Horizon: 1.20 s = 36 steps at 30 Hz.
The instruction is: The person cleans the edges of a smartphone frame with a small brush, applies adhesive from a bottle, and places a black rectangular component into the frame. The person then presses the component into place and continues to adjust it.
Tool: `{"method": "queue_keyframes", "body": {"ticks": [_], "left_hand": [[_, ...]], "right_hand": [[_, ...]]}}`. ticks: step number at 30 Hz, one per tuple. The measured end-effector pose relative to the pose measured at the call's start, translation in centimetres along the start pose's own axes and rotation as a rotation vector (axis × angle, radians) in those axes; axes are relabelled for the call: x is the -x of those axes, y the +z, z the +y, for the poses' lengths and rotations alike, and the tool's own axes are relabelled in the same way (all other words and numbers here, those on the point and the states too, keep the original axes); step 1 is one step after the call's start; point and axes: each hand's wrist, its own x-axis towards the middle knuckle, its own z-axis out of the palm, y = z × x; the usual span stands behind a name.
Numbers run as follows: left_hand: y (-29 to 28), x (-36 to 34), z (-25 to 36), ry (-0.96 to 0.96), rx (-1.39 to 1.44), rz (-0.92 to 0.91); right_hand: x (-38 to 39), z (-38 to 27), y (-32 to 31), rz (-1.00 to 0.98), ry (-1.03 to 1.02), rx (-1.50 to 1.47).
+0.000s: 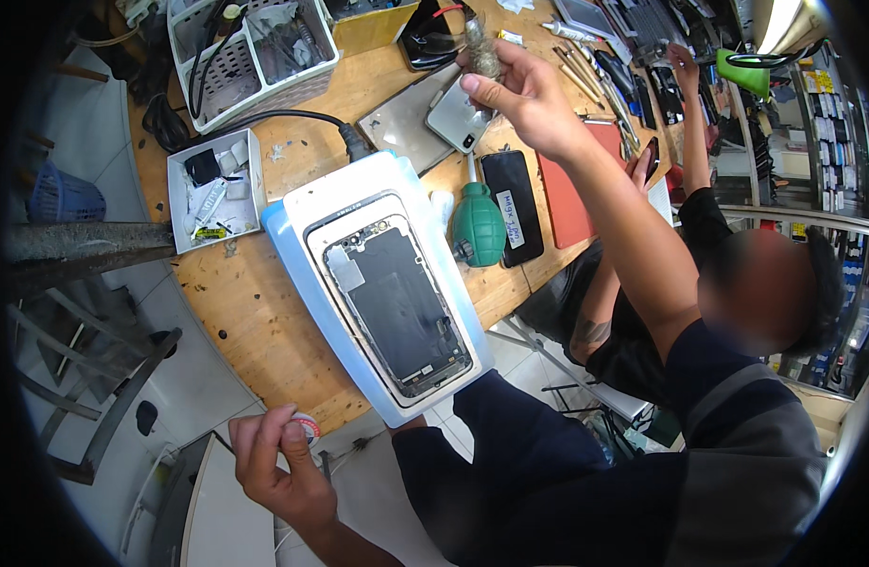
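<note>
Raised over the far part of the bench, my right hand [524, 99] is closed in a pinch on a grey-brown, rough-looking lump [482, 55]; its exact kind is unclear. My left hand [281, 468], low at the near left beyond the bench edge, pinches a small round red-and-white thing [307, 427], mostly covered by the fingers. Between the hands, a blue-and-white heating plate [286, 236] carries an opened phone part [396, 307], dark inside with a pale frame. A silver phone back [456, 115] lies just under my right hand.
A green rubber air blower [479, 227] sits beside a labelled black phone [513, 203]. White trays [258, 180] of small parts stand at left, near a power cable [355, 142]. At right, another person holds a phone [653, 159]; that person's other hand [683, 71] reaches over tools.
</note>
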Motion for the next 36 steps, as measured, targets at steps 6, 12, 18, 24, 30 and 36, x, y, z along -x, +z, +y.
{"method": "queue_keyframes", "body": {"ticks": [6, 12, 18, 24, 30, 36], "left_hand": [[0.2, 1.3, -0.2, 0.02, -0.075, 0.049], [-1.8, 4.2, -1.4, -0.16, -0.101, 0.08], [-1.5, 5.9, -1.5, -0.238, -0.011, 0.135], [0.3, 4.2, -0.7, -0.144, 0.032, 0.106], [2.0, 1.9, 0.7, -0.066, 0.067, 0.079], [2.5, 1.3, 1.0, -0.06, 0.052, 0.082]], "right_hand": [[0.5, -0.4, 0.6, 0.019, -0.051, -0.015], [1.1, -2.1, 3.0, -0.055, -0.136, -0.089], [2.7, -2.6, 3.5, -0.086, -0.077, -0.065], [3.7, -1.5, 1.2, -0.028, -0.02, -0.077], [4.5, 0.1, -1.2, 0.08, -0.038, -0.086], [3.5, 0.5, -1.6, 0.108, -0.022, -0.087]]}}
